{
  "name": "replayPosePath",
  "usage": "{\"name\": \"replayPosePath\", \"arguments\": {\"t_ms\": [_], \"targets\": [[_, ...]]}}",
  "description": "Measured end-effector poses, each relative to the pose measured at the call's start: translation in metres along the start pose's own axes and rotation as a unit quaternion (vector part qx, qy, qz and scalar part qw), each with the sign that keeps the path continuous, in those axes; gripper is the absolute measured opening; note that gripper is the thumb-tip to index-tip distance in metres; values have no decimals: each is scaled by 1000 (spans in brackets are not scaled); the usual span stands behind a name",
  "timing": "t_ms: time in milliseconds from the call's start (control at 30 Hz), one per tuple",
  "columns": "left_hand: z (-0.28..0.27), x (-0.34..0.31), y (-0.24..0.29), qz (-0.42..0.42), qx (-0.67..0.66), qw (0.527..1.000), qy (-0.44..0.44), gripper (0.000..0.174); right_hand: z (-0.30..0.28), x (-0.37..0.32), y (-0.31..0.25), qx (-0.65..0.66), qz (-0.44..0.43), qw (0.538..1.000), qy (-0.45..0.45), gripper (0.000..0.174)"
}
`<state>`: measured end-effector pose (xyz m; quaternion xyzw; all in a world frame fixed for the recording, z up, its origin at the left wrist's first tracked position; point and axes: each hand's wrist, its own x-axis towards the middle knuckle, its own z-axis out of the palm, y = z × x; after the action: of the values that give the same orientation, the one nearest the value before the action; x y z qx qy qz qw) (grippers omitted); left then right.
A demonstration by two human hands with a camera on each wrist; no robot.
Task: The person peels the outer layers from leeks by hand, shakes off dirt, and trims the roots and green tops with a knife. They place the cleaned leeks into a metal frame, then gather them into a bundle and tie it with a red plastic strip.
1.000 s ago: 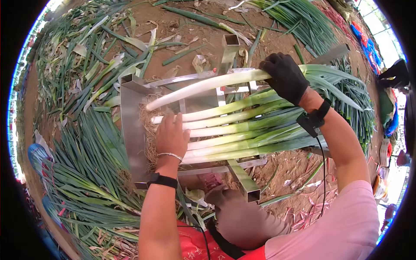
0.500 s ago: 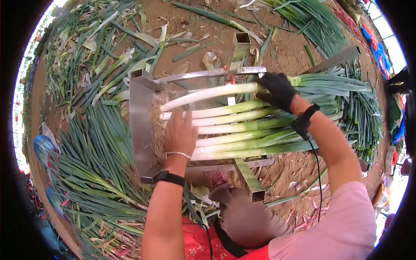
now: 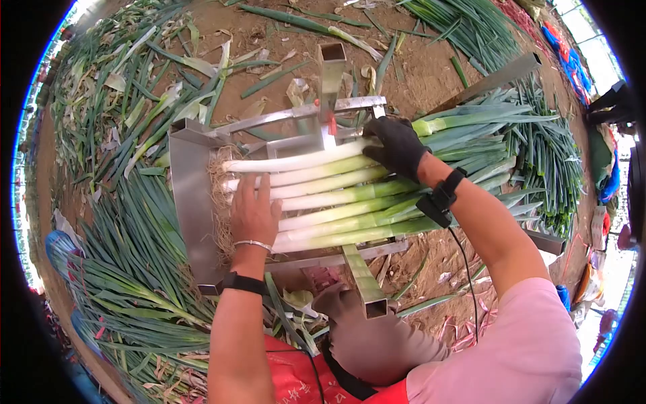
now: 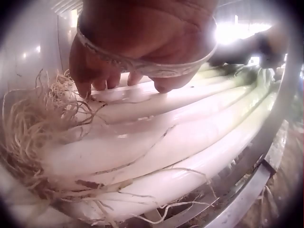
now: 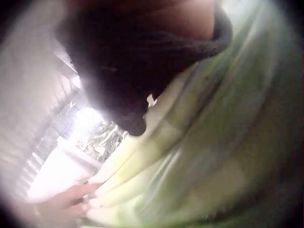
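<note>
A row of long green onions (image 3: 336, 198) lies side by side across a metal rack, white root ends to the left. My bare left hand (image 3: 256, 212) rests over the white ends, fingers extended; in the left wrist view its fingertips touch the stalks, just beside the stringy roots (image 4: 28, 137). My right hand (image 3: 398, 149), in a black glove, grips the farthest green onion (image 3: 289, 163) where white turns to green. That stalk lies against the rest of the row. In the right wrist view the dark glove (image 5: 118, 71) hides most of its own fingers.
An upright metal plate (image 3: 192, 215) closes the rack's left end, by the roots. Square metal posts (image 3: 331, 74) rise at the far and near sides. Heaps of green onions (image 3: 145, 222) and trimmed leaves (image 3: 101, 101) cover the ground. A capped person's head (image 3: 363, 330) is below.
My right hand has brought the farthest green onion down and nearer, from raised and slanting to alongside the row. The left hand stays on the white ends.
</note>
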<state>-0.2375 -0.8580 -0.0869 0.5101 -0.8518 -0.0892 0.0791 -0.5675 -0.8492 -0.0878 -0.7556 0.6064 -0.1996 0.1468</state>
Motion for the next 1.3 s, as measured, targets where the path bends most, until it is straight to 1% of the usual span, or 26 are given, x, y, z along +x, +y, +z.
{"name": "replayPosePath", "arguments": {"t_ms": [33,100,167,200,267,300,333,367,400,433,467,500,567,600,700,733,767,833,867,900,933,967,1033,1200,1267,1300], "targets": [[-2,-3,3,2,-2,1000,-3,54,2,3,1,18,18,1000,-18,33],[-7,2,5,-33,-27,999,-14,55,-5,14,-3,32,31,999,-25,34],[-9,1,4,-50,-26,998,-11,59,-9,19,-19,-121,28,983,-138,38],[-10,3,4,-30,-8,1000,6,63,-8,22,-20,-129,26,983,-127,37],[-12,10,-1,8,22,999,34,72,-10,26,-8,-43,-22,994,-98,35],[-16,16,-2,6,20,999,31,72,-16,28,-5,-11,-41,996,-83,34],[-22,24,-2,8,21,999,39,73,-25,32,-8,50,7,987,-156,35],[-24,28,-2,11,20,999,47,74,-22,27,-7,48,13,986,-160,35],[-21,29,-10,9,40,999,9,75,-18,24,-6,8,-1,988,-157,34],[-18,33,-12,11,37,999,12,75,-14,25,-6,-32,-18,988,-151,34],[-17,34,-15,-17,51,997,-58,73,-4,26,-10,-93,-21,984,-148,32],[-18,36,-18,-43,68,988,-128,72,-1,30,-12,-92,-22,985,-145,32],[-13,35,-20,-54,55,988,-136,69,7,31,-12,-125,21,976,-178,32],[-10,32,-22,-41,71,988,-131,69,1,32,-19,-111,49,969,-214,33],[3,39,-25,-10,97,991,-93,69,5,21,-32,-171,73,963,-195,35],[6,31,-28,2,114,991,-72,69,7,24,-31,-159,81,961,-213,36],[6,30,-32,0,114,990,-78,69,7,29,-31,-154,85,957,-231,37],[1,38,-33,-6,101,987,-124,70,2,25,-34,-140,65,968,-199,38],[-4,37,-35,2,89,987,-135,70,3,20,-33,-140,62,967,-203,38],[-13,36,-37,-2,91,987,-136,70,5,14,-30,-141,33,974,-176,38],[-24,39,-39,20,76,981,-176,69,5,14,-30,-143,5,979,-143,39],[-33,40,-42,44,62,972,-221,70,6,16,-29,-138,5,980,-142,39],[-40,40,-39,26,62,967,-247,70,4,21,-36,-135,53,968,-204,40],[-36,41,-37,8,36,968,-246,71,12,15,-32,-143,26,979,-143,42],[-41,48,-35,-22,34,950,-309,72,11,24,-33,-174,53,962,-204,42],[-35,49,-38,-18,31,954,-298,72,9,22,-35,-195,40,961,-191,43]]}}
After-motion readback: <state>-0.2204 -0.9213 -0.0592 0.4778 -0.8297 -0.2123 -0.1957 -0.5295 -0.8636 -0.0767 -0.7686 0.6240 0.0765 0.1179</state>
